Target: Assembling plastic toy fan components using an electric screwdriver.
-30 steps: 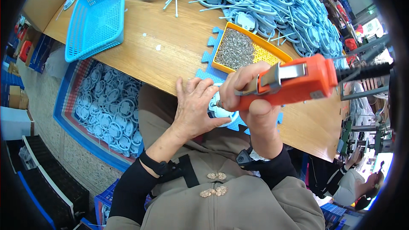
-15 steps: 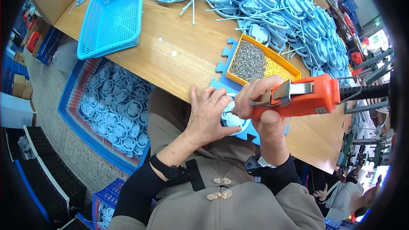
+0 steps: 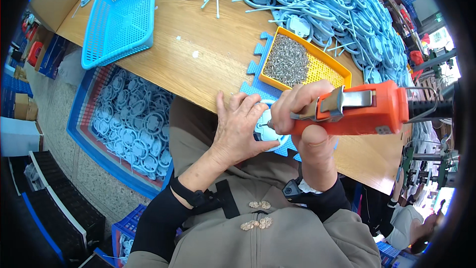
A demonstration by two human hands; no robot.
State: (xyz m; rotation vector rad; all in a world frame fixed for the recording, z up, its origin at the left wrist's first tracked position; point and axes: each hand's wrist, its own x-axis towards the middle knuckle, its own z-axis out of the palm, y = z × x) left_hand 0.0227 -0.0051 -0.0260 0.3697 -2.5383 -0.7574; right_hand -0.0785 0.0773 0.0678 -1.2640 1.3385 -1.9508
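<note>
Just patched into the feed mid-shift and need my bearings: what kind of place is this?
Likely a small assembly workshop: a wooden bench heaped with identical pale blue plastic parts, an orange tray of small metal screws, and an orange powered screwdriver in the right hand.

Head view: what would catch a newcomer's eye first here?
The orange electric screwdriver gripped in the right hand at centre right, its tip on a pale blue plastic part steadied by the left hand. Just behind sits a yellow tray of screws, and a heap of blue parts fills the table's far right.
</note>
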